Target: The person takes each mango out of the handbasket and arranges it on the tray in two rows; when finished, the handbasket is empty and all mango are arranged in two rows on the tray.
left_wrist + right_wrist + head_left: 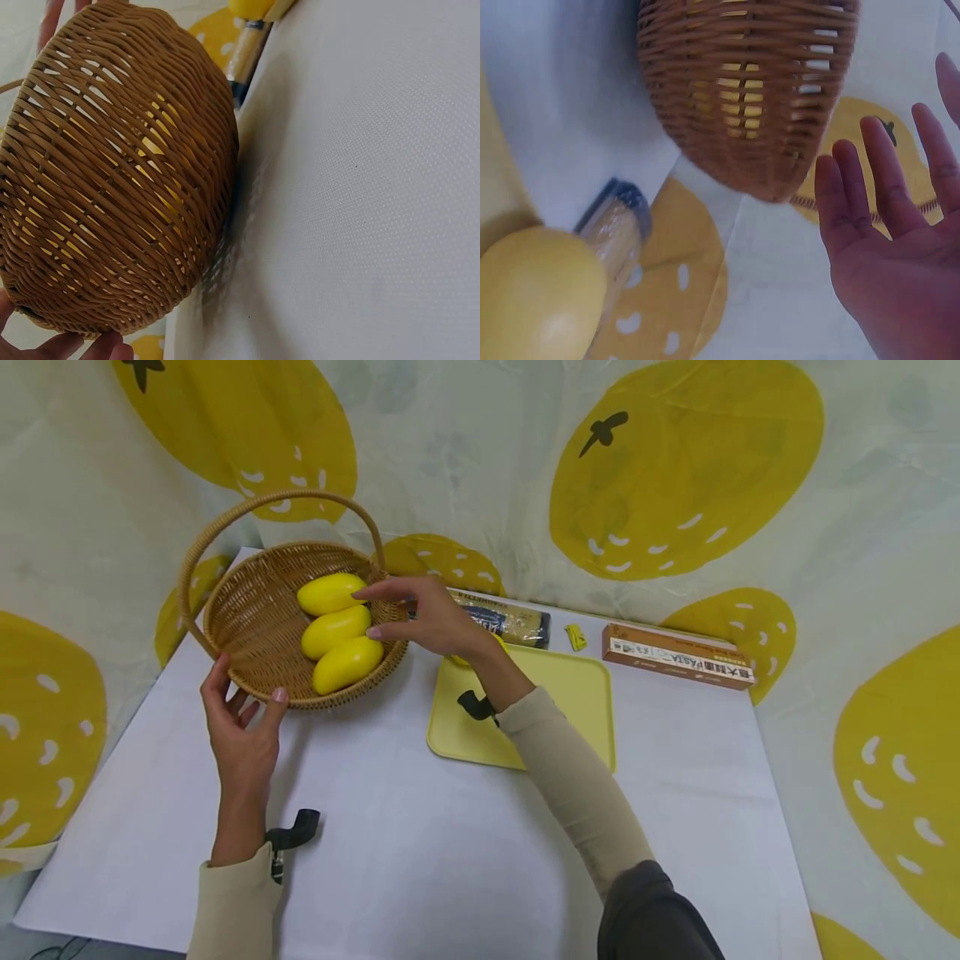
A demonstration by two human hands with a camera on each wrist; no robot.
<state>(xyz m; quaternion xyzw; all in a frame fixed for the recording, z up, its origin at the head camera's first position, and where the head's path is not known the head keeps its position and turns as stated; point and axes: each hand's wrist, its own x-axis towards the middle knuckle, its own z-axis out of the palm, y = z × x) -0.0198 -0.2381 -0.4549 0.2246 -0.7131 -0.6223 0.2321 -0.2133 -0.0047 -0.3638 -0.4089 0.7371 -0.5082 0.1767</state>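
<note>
A brown wicker basket (258, 610) with a tall arched handle leans with its open side toward me. Inside it lie three smooth yellow mango-shaped fruits (348, 665), stacked along the right side. My left hand (242, 735) grips the rim at the front left, its fingertips also visible on the basket's edge in the left wrist view. Over the right rim reaches my right hand (431, 620), fingers spread and extended beside the fruits. In the right wrist view its palm (900, 270) holds nothing. Whether the basket's base fully touches the table cannot be told.
A pale yellow tray (465, 718) lies right of the basket, with a yellow rounded thing (540, 292) partly hidden by my right wrist. Behind are a spaghetti packet (517, 625), a small yellow packet (576, 637) and a brown pasta box (675, 656). A patterned curtain (480, 460) borders the table.
</note>
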